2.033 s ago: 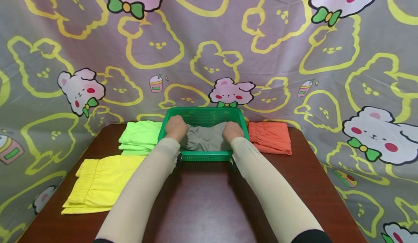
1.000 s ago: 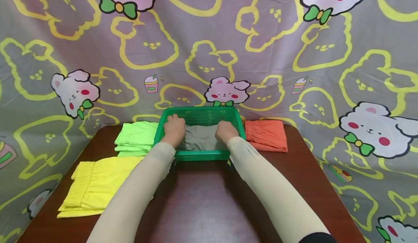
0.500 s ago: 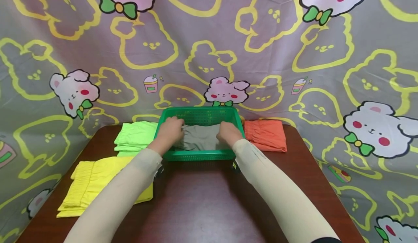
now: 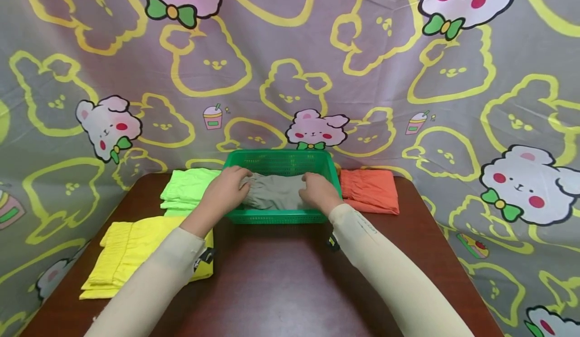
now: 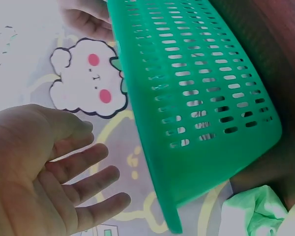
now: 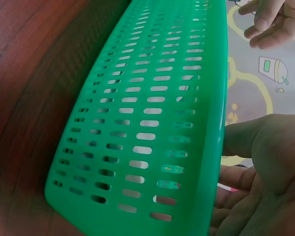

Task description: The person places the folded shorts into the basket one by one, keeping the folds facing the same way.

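A folded grey garment with a gathered edge [image 4: 274, 192] lies in the green perforated plastic basket [image 4: 278, 217]. My left hand [image 4: 225, 192] hovers at the basket's left side, beside the gathered end. In the left wrist view my left hand [image 5: 44, 172] is empty, its fingers spread and slightly bent, apart from the basket rim. My right hand [image 4: 320, 192] is over the basket's right side, near the garment's other end. In the right wrist view my right hand [image 6: 265, 177] has relaxed fingers behind the rim, partly hidden by it; no cloth shows in its grasp.
A folded lime-green garment [image 4: 188, 188] lies left of the basket, with a folded yellow garment [image 4: 136, 256] nearer me. To the right lies a folded orange garment [image 4: 371, 191]. All are on the dark brown table [image 4: 281, 281]. A patterned curtain [image 4: 254, 75] hangs close behind the basket.
Both fists have loosened from the grey garment. My left hand has drawn out leftward to the basket's edge, and the right hand has shifted slightly right. The garment stays in the basket.
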### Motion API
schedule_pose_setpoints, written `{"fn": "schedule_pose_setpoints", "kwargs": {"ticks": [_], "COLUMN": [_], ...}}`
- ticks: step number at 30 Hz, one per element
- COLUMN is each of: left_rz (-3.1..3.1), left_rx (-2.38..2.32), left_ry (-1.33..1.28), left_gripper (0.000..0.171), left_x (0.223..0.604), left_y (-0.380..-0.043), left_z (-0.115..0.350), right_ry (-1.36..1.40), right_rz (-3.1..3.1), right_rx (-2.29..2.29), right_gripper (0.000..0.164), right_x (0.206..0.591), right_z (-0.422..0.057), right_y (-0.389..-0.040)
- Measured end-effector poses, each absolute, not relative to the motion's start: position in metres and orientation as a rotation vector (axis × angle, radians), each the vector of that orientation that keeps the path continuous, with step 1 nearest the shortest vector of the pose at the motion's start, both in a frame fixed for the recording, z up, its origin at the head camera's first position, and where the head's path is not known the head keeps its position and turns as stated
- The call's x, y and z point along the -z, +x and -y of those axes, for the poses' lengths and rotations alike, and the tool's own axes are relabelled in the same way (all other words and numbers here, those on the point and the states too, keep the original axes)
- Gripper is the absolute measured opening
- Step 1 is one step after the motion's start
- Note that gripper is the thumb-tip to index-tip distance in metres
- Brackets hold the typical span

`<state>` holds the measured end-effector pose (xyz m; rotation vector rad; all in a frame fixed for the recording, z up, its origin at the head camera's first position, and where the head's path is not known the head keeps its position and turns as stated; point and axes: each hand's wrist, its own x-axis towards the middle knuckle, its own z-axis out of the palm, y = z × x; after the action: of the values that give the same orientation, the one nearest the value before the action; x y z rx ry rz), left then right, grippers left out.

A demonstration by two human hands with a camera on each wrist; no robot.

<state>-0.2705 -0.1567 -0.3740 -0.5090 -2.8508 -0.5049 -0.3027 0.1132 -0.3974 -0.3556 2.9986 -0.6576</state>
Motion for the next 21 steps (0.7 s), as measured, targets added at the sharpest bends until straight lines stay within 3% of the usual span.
{"fn": "schedule_pose_setpoints", "kwargs": {"ticks": [21], "left_rz": [2.686], "left_rx": [0.589], "left_ry": [-0.567], "left_gripper": [0.033], "left_x": [0.366], "left_y": [-0.219], "left_z": [0.179], "right_ry": [-0.618], "right_rz": [-3.018], "right_rx": [0.882], "right_gripper": [0.035], "right_x": [0.399], "right_z": [-0.116], "right_y": [-0.275]}}
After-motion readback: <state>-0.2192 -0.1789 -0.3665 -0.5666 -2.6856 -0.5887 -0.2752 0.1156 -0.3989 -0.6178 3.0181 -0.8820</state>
